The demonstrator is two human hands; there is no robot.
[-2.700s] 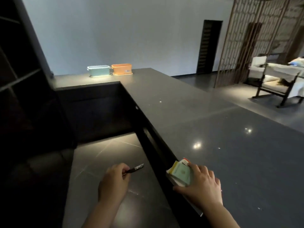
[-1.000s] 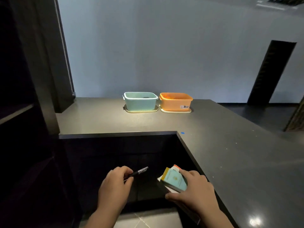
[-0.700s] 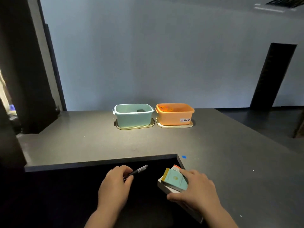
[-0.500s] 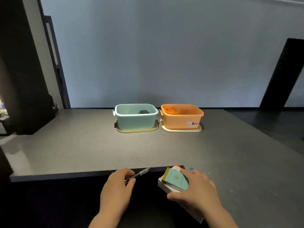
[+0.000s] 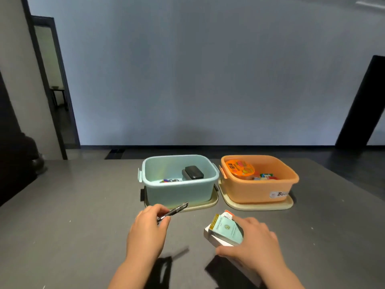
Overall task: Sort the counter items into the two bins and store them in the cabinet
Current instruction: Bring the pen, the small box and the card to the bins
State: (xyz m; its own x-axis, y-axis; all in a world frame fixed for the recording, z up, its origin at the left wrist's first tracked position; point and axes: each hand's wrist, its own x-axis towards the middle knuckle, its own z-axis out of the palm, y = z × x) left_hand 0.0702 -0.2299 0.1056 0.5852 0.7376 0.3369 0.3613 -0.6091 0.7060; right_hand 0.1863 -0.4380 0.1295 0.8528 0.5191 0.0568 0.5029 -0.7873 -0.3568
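Sorting looks well under way but not finished. On the dark table (image 5: pixel 62 215) stand the two bins side by side, each on a cream lid or tray: the teal bin (image 5: pixel 177 191) and, just to its right, the orange bin (image 5: pixel 260 190). The teal bin already holds a black case (image 5: pixel 193 172) and some small coloured items low against its near wall, too small to name; the orange bin holds a round orange-lidded tub (image 5: pixel 239 167) at its left back corner and a few bright packets beside it. Two loads remain in hand, both in front of the teal bin and lifted off the table, judging by their shadows. The left hand (image 5: pixel 145 230) pinches a dark pen (image 5: pixel 174 210), whose tip points up toward the teal bin's near wall. The right hand (image 5: pixel 254 240) grips a small stack of boxes (image 5: pixel 225 230), a pale green one on top of white ones, in front of the gap between the bins. Still to do, as I judge it: drop these into their bins, then carry both bins to the cabinet, which is not in view.
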